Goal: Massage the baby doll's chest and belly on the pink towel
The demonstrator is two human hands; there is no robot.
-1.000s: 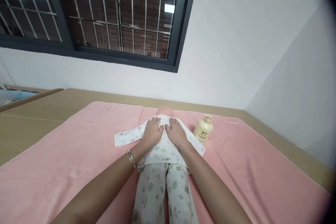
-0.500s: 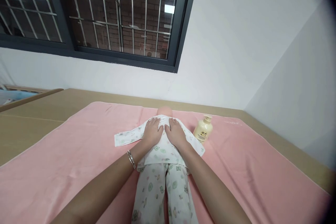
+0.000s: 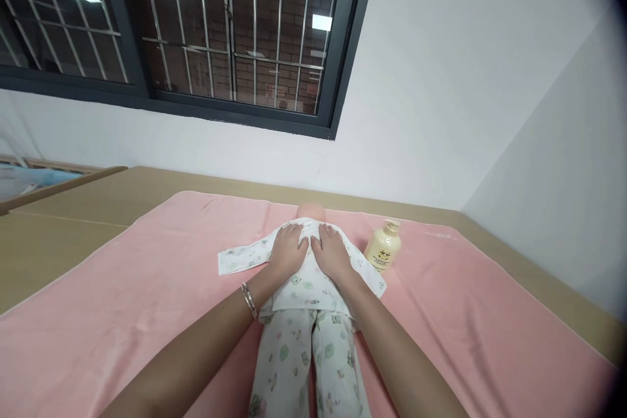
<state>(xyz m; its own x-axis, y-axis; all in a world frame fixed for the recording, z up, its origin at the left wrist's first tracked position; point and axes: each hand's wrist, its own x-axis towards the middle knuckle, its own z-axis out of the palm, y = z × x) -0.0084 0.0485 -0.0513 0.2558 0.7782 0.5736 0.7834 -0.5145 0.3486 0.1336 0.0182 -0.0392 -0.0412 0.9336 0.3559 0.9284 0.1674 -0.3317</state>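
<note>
A baby doll (image 3: pixel 312 210) lies stretched out on a pink mat, its head pointing away from me. It wears a white printed top (image 3: pixel 309 284) and matching trousers (image 3: pixel 284 353); whether it faces up or down I cannot tell. My left hand (image 3: pixel 289 251) rests flat on the left of the upper torso, fingers extended, a silver bangle at the wrist. On the torso's other side lies my right hand (image 3: pixel 333 251), also flat, the two thumbs close together. A pale yellow bottle (image 3: pixel 383 248) stands beside the doll's right-hand sleeve.
The pink mat (image 3: pixel 161 274) covers much of a tan surface (image 3: pixel 73 235). Behind it rises a white wall (image 3: pixel 416 111) with a dark-framed barred window (image 3: pixel 235 111). At far left, blue material (image 3: pixel 36 177) shows beyond a raised edge.
The whole view has shifted slightly, so everything appears a little further right and lower. Both hands stay flat on the doll's top, with no clear movement over it.
</note>
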